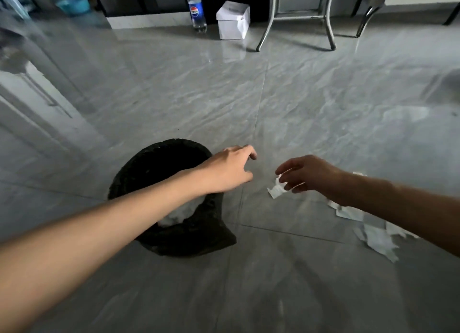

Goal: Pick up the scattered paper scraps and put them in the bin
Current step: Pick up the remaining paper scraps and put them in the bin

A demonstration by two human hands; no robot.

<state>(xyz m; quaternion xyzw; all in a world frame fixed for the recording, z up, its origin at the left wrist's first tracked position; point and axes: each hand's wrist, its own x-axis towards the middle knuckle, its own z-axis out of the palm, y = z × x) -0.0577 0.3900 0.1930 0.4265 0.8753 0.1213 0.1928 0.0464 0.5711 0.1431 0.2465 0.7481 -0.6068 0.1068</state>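
Observation:
A black bin (149,168) lined with a dark bag stands on the grey tiled floor at lower centre, with white paper (174,217) inside. My left hand (230,169) reaches across the bin's right rim, fingers loosely curled and holding nothing. To its right, my right hand (307,173) pinches a white paper scrap (275,189) that hangs from its fingertips above the floor. More white scraps (373,235) lie scattered on the floor under and beyond my right forearm.
At the far wall stand a cola bottle (196,9), a white cardboard box (232,20) and metal chair legs (298,16). A blue basin (73,5) sits at the far left. A pale door frame runs along the left.

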